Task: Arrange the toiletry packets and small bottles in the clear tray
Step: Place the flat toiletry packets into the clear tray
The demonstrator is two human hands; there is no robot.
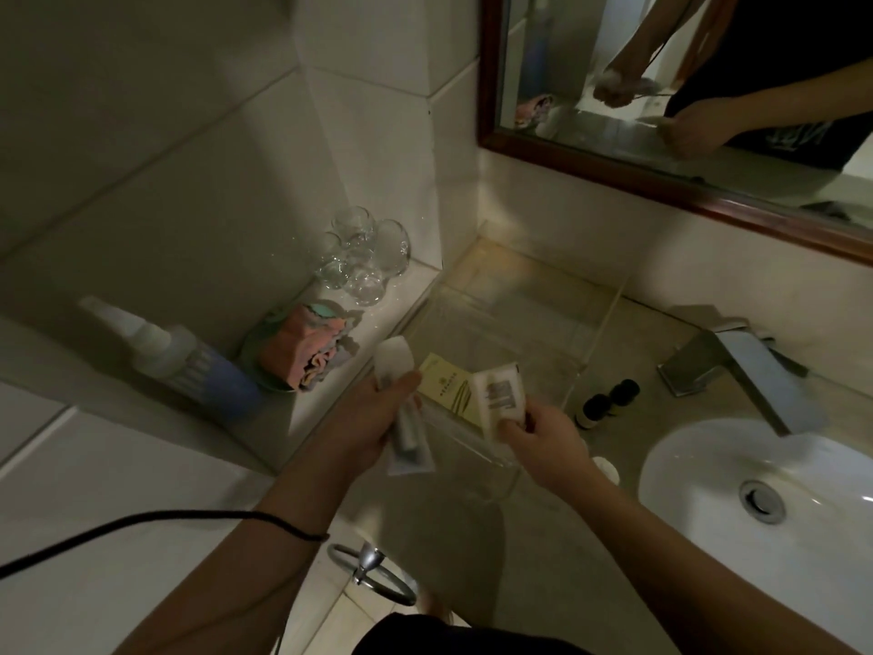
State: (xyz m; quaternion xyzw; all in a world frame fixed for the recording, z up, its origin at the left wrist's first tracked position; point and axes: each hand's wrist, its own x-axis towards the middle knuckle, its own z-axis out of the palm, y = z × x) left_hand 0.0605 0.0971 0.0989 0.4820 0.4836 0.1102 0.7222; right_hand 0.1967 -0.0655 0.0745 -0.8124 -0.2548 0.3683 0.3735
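The clear tray (600,319) sits on the counter against the wall, left of the tap. A pale yellow packet (446,387) lies in its near end. My left hand (366,425) is shut on a long white packet (397,371) at the tray's near left corner. My right hand (543,434) pinches a smaller white packet (498,394) with grey print, held over the tray's near edge beside the yellow one. Two small dark-capped bottles (607,401) stand on the counter just right of the tray. A small white round item (607,468) shows behind my right wrist.
A ledge on the left holds several upturned glasses (363,257), a folded colourful cloth (307,352) and a lying blue and white bottle (179,356). A metal tap (741,366) and white basin (765,503) are at the right. A framed mirror (661,111) hangs above.
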